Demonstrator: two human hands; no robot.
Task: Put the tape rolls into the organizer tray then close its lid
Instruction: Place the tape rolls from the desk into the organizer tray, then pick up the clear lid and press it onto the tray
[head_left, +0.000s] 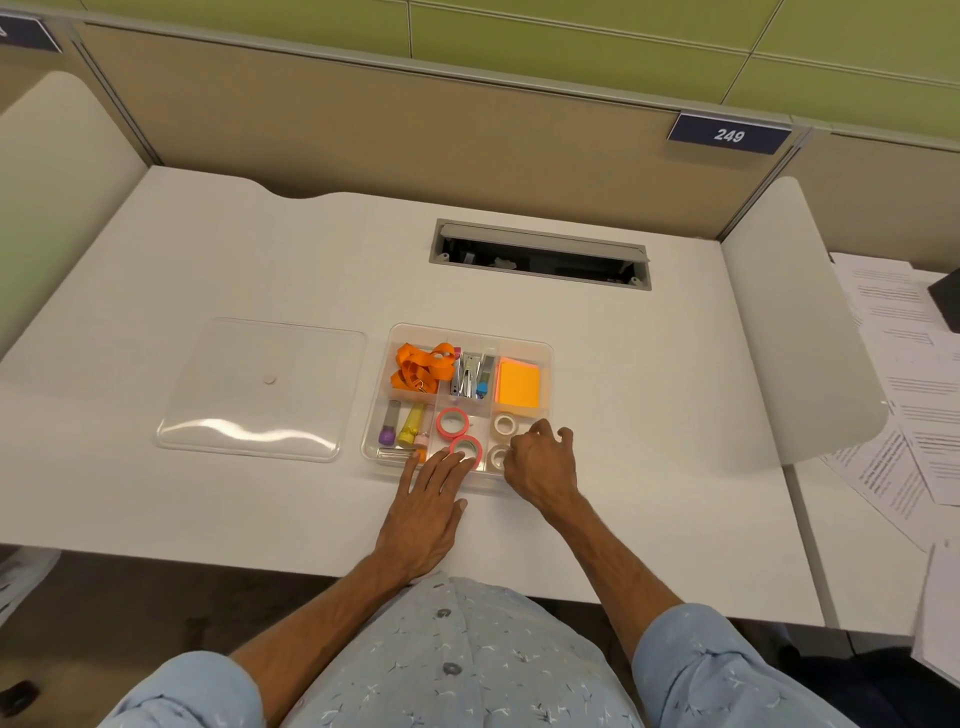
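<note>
Lower centre: left hand (431, 506) lying flat, fingers spread, touching pink tape roll (466, 451) inside organizer tray (545, 349). Right hand (540, 465) curling loosely, holding nothing. Advice: seating rolls flat before fetching lid (260, 389), centre left.

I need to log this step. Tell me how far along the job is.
Done: four tape rolls, two pink and two white, lie in the tray. In hand: the left hand has fingertips at the near pink roll; the right hand hovers by the white rolls, seemingly holding nothing. Left: the lid lies on the desk beside the tray, not yet on.
</note>
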